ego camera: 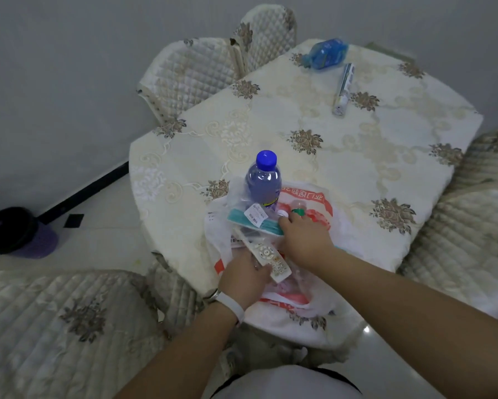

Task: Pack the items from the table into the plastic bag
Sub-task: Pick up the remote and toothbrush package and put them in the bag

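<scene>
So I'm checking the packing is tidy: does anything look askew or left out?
Two items lie unpacked at the table's far end: a blue packet and a tube. The remote, held by the left hand, sticks out of the plastic bag. No spills.

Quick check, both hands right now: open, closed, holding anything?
Left hand: closed on the white remote control, over the plastic bag.
Right hand: inside the bag's mouth; its grip cannot be told.
</scene>
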Demonstrator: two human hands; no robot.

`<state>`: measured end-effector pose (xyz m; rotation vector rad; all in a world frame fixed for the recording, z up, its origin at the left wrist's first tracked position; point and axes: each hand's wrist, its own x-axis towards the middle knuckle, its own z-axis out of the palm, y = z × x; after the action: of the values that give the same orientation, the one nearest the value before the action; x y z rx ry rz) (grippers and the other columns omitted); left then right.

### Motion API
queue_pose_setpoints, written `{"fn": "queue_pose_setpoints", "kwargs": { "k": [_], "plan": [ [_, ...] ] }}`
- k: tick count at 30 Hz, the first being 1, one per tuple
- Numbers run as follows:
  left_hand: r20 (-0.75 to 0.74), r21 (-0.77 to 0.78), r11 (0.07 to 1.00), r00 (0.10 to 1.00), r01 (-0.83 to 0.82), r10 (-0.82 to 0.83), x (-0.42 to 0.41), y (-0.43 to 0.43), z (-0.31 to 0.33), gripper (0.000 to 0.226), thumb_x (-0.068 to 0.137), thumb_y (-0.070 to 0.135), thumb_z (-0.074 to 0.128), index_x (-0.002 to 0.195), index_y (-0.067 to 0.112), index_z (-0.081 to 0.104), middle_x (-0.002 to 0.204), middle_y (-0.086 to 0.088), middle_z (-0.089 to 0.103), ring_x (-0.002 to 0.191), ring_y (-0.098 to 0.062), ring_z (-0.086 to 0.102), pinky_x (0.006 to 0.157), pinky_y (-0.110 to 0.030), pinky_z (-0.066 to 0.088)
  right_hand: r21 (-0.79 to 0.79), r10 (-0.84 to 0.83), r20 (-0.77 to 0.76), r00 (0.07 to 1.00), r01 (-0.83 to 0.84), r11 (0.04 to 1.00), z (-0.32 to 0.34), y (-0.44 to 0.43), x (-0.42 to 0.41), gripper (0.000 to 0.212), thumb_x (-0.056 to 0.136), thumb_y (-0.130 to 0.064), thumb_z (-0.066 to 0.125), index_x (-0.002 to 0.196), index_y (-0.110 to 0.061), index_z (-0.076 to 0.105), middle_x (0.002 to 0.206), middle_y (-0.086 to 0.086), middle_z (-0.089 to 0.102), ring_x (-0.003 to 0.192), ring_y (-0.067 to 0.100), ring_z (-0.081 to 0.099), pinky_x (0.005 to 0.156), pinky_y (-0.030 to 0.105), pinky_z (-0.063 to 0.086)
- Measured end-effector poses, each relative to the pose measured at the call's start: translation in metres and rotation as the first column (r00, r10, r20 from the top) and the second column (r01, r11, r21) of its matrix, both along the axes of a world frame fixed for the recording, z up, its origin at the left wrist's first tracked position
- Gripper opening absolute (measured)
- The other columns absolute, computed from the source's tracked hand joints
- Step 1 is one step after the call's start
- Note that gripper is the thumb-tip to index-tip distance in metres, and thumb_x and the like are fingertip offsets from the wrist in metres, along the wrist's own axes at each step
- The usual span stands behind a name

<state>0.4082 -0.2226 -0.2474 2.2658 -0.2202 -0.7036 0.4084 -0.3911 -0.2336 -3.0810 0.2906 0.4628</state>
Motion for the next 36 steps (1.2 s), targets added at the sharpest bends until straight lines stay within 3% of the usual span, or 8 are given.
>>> {"fn": "queue_pose_setpoints", "kwargs": {
  "k": [4, 7, 10, 13, 16, 19, 27, 36],
  "plan": [
    [0.160, 0.134, 0.991, 0.986, 0.015, -0.036, -0.002, -0.003, 0.011, 0.026, 0.090, 0.034, 0.063, 0.113, 0.024, 0.067, 0.112, 0.004, 0.071, 0.099, -0.015, 0.066, 0.077, -0.026, 0.050, 0.082, 0.035, 0.056, 0.998, -0.040, 0.996, 0.004, -0.015, -0.013, 0.061, 0.089, -0.046, 0.052, 0.141, -0.019, 0.036, 0.131, 0.009, 0.050, 0.111, 0.028, 0.053, 0.083, 0.041, 0.050],
    [0.191, 0.178, 0.983, 0.982, -0.036, 0.001, -0.004, -0.002, 0.014, 0.027, 0.091, 0.034, 0.060, 0.114, 0.023, 0.066, 0.113, 0.001, 0.068, 0.099, -0.017, 0.064, 0.078, -0.027, 0.049, 0.115, 0.073, 0.107, 0.992, -0.086, 0.990, 0.007, -0.021, -0.021, 0.057, 0.089, -0.047, 0.049, 0.139, -0.021, 0.038, 0.133, 0.008, 0.050, 0.110, 0.027, 0.053, 0.086, 0.041, 0.049],
    [0.263, 0.210, 0.977, 0.965, -0.033, -0.024, -0.011, -0.004, 0.018, 0.033, 0.091, 0.036, 0.060, 0.120, 0.021, 0.062, 0.118, 0.000, 0.063, 0.103, -0.018, 0.061, 0.088, -0.033, 0.051, 0.157, 0.115, 0.163, 0.980, -0.140, 0.978, 0.011, -0.033, -0.030, 0.053, 0.088, -0.046, 0.048, 0.135, -0.021, 0.043, 0.129, 0.005, 0.053, 0.109, 0.025, 0.054, 0.087, 0.040, 0.048],
    [0.422, 0.224, 0.974, 0.897, 0.038, -0.132, -0.020, -0.007, 0.021, 0.038, 0.090, 0.034, 0.062, 0.123, 0.017, 0.062, 0.121, -0.002, 0.062, 0.108, -0.020, 0.059, 0.091, -0.034, 0.049, 0.166, 0.165, 0.228, 0.960, -0.205, 0.965, 0.013, -0.044, -0.037, 0.051, 0.088, -0.050, 0.042, 0.130, -0.020, 0.048, 0.123, 0.004, 0.056, 0.107, 0.024, 0.054, 0.087, 0.038, 0.047],
    [0.547, 0.282, 0.954, 0.799, 0.106, -0.250, -0.026, -0.013, 0.026, 0.037, 0.086, 0.035, 0.060, 0.116, 0.014, 0.065, 0.112, -0.004, 0.066, 0.099, -0.023, 0.063, 0.084, -0.036, 0.053, 0.155, 0.206, 0.279, 0.938, -0.256, 0.954, 0.018, -0.054, -0.044, 0.060, 0.083, -0.056, 0.029, 0.121, -0.018, 0.057, 0.117, 0.005, 0.061, 0.104, 0.025, 0.056, 0.086, 0.038, 0.047],
    [0.623, 0.288, 0.946, 0.721, 0.150, -0.304, -0.031, -0.021, 0.035, 0.039, 0.081, 0.032, 0.065, 0.114, 0.013, 0.067, 0.112, -0.007, 0.068, 0.098, -0.026, 0.065, 0.085, -0.037, 0.054, 0.155, 0.192, 0.337, 0.922, -0.256, 0.954, 0.025, -0.063, -0.050, 0.061, 0.080, -0.055, 0.032, 0.115, -0.016, 0.064, 0.117, 0.007, 0.064, 0.106, 0.027, 0.059, 0.084, 0.037, 0.048],
    [0.716, 0.251, 0.892, 0.548, 0.376, -0.432, -0.025, -0.039, 0.051, 0.045, 0.090, 0.040, 0.050, 0.122, 0.013, 0.064, 0.124, -0.010, 0.065, 0.114, -0.027, 0.060, 0.097, -0.042, 0.050, 0.107, 0.000, 0.404, 0.915, -0.047, 0.993, 0.055, -0.079, -0.096, 0.048, 0.086, -0.048, 0.048, 0.120, -0.017, 0.063, 0.111, 0.005, 0.064, 0.097, 0.028, 0.060, 0.082, 0.039, 0.049],
    [0.779, 0.194, 0.670, 0.303, 0.717, -0.550, -0.033, -0.076, 0.038, 0.044, 0.091, 0.037, 0.056, 0.127, 0.014, 0.061, 0.131, -0.012, 0.060, 0.117, -0.032, 0.056, 0.098, -0.046, 0.047, 0.027, -0.306, 0.347, 0.887, 0.317, 0.948, 0.064, -0.059, -0.201, 0.052, 0.087, -0.051, 0.045, 0.119, -0.014, 0.064, 0.119, 0.010, 0.064, 0.103, 0.032, 0.061, 0.084, 0.043, 0.050]
  ]
}}
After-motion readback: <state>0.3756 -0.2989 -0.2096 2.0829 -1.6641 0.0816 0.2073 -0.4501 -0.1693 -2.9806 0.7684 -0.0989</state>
